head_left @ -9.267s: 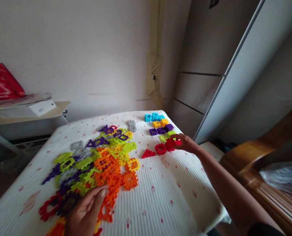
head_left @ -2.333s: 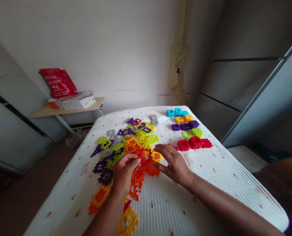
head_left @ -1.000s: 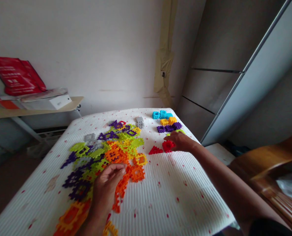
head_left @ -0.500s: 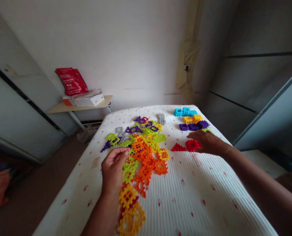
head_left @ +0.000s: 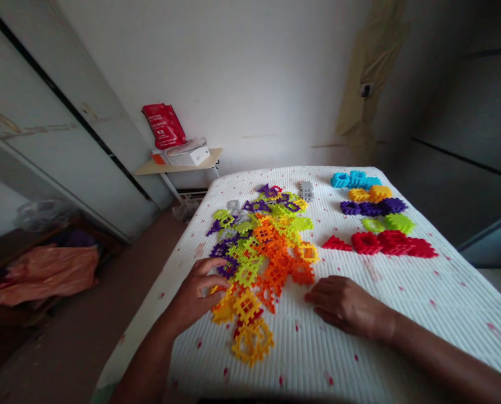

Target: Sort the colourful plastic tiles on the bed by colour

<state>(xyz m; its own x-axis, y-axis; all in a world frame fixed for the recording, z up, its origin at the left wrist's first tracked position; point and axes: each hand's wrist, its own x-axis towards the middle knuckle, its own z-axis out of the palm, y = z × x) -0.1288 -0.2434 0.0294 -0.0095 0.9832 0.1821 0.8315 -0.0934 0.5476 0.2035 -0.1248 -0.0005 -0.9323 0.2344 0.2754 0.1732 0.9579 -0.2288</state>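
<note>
My left hand (head_left: 202, 294) is at the near left edge of a heap of interlocking plastic building pieces, thumb and fingers curved and apart. Yellow pieces (head_left: 247, 306) lie just beyond its fingertips, and nothing shows in its grasp. Low over the sheet, right of the orange pieces (head_left: 278, 261), my right hand (head_left: 345, 306) has its fingers bent together. Its palm faces down, so anything under the fingers is hidden. Green pieces (head_left: 248, 269) and purple pieces (head_left: 229, 266) lie beyond my left hand.
Sorted rows line the right side: red (head_left: 396, 242), green (head_left: 389, 223), purple (head_left: 372, 207), yellow (head_left: 370, 194) and blue (head_left: 355, 179). A grey stack (head_left: 306, 191) stands at the back. The bed (head_left: 318, 359) has a white ribbed sheet. Behind it is a small table (head_left: 149, 168).
My right hand has come back towards me from the green and red rows, uncovering them. My left hand has gone from a pinch to spread fingers, nearer the yellow pieces. The view has turned left.
</note>
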